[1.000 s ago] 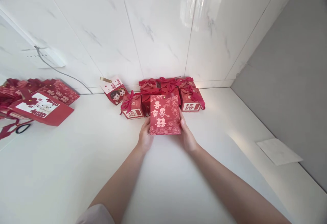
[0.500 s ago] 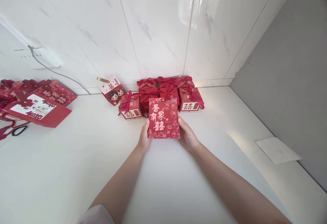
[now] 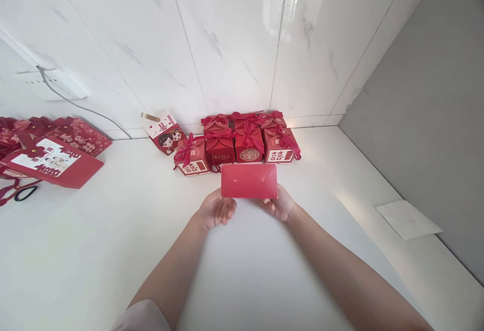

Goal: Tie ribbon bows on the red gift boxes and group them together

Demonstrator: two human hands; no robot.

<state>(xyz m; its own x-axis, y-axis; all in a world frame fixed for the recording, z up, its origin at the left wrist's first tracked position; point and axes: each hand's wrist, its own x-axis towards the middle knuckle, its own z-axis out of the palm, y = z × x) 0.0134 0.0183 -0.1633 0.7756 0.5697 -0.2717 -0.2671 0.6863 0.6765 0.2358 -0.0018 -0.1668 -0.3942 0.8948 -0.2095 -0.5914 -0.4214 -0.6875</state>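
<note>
A red box [image 3: 248, 181] is held up between my two hands, its plain red face with folded flaps turned toward me. My left hand [image 3: 217, 209] supports its lower left corner, palm side up and fingers curled. At the lower right corner my right hand [image 3: 280, 204] grips it, with some fingers under the edge. Just behind stand several small red boxes with ribbon bows, among them a red box with a round gold emblem [image 3: 249, 153] and a white-labelled box [image 3: 280, 153] at the right end.
A cartoon-printed card box [image 3: 166, 137] leans near the tiled wall [image 3: 227, 44]. Several red gift bags [image 3: 71, 170] lie at the far left, below a grey cable [image 3: 86, 109]. A white paper [image 3: 408, 219] rests at the right on the white table [image 3: 113, 250].
The held box has turned from its printed floral face to a plain red face. My left hand's fingers have rolled under it, palm up. The view has shifted slightly.
</note>
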